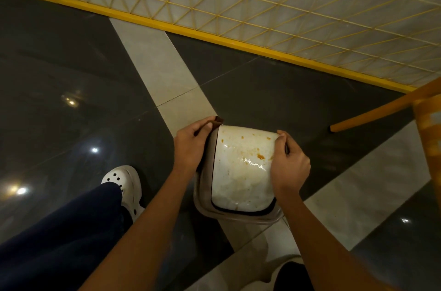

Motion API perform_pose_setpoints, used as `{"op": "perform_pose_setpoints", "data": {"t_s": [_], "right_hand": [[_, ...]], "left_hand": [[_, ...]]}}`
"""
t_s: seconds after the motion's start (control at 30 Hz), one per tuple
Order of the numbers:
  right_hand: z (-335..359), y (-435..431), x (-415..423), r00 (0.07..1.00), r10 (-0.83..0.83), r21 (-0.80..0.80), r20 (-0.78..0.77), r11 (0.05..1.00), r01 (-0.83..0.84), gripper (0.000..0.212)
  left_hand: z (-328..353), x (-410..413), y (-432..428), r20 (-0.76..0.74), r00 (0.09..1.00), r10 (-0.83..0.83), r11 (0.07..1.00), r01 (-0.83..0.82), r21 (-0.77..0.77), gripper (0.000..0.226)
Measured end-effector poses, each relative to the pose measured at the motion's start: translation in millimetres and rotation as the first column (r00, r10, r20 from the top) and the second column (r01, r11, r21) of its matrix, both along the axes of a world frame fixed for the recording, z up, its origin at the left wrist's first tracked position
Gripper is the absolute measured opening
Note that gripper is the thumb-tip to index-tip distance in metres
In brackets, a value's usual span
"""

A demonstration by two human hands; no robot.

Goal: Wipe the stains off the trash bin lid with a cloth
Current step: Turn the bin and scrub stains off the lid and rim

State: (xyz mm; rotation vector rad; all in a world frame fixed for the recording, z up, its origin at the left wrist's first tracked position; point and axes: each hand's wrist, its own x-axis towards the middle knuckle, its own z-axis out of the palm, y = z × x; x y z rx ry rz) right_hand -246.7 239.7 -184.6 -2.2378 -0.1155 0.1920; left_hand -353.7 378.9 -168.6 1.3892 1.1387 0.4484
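Note:
A small trash bin (pixel 238 216) stands on the floor below me, seen from above. Its white swing lid (pixel 238 176) carries orange-brown stains (pixel 260 156), mostly toward the far and right side, and a wet shine. My left hand (pixel 191 145) grips the dark lid frame on the left. My right hand (pixel 290 166) grips the right edge, thumb on the white panel. A dark brown bit (pixel 218 120) sticks out past my left fingers; I cannot tell whether it is cloth or frame. No cloth is clearly visible.
A yellow wire-grid panel (pixel 238 4) with a yellow base bar runs behind the bin. An orange wooden chair leg (pixel 372 112) slants in from the right. My left foot in a white clog (pixel 124 181) stands left of the bin on glossy dark and beige tiles.

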Motion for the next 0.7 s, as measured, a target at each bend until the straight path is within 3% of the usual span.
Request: {"op": "perform_pose_setpoints", "data": {"t_s": [0.13, 0.23, 0.37, 0.57, 0.7], "right_hand": [[-1, 0, 1, 1.000, 0.000, -0.011, 0.006, 1.000, 0.001, 0.030], [-1, 0, 1, 1.000, 0.002, -0.025, 0.017, 1.000, -0.002, 0.030], [1, 2, -1, 1.000, -0.003, -0.028, 0.019, 1.000, 0.004, 0.031], [1, 2, -1, 1.000, -0.009, -0.029, 0.015, 1.000, 0.009, 0.031], [1, 3, 0, 1.000, -0.007, -0.038, 0.012, 0.999, 0.008, 0.031]], "left_hand": [[0, -23, -24, 0.055, 0.996, 0.063, 0.993, -0.068, 0.091, 0.027], [-4, -17, -18, -0.019, 0.996, 0.089, 0.995, -0.089, 0.038, 0.025], [-2, 7, 9, -0.127, 0.992, -0.004, 0.999, -0.002, -0.049, 0.022], [1, 0, 2, -0.004, 1.000, -0.006, 1.000, 0.006, 0.021, 0.022], [1, 5, 5, -0.034, 0.999, 0.042, 0.997, -0.044, -0.070, 0.021]]}}
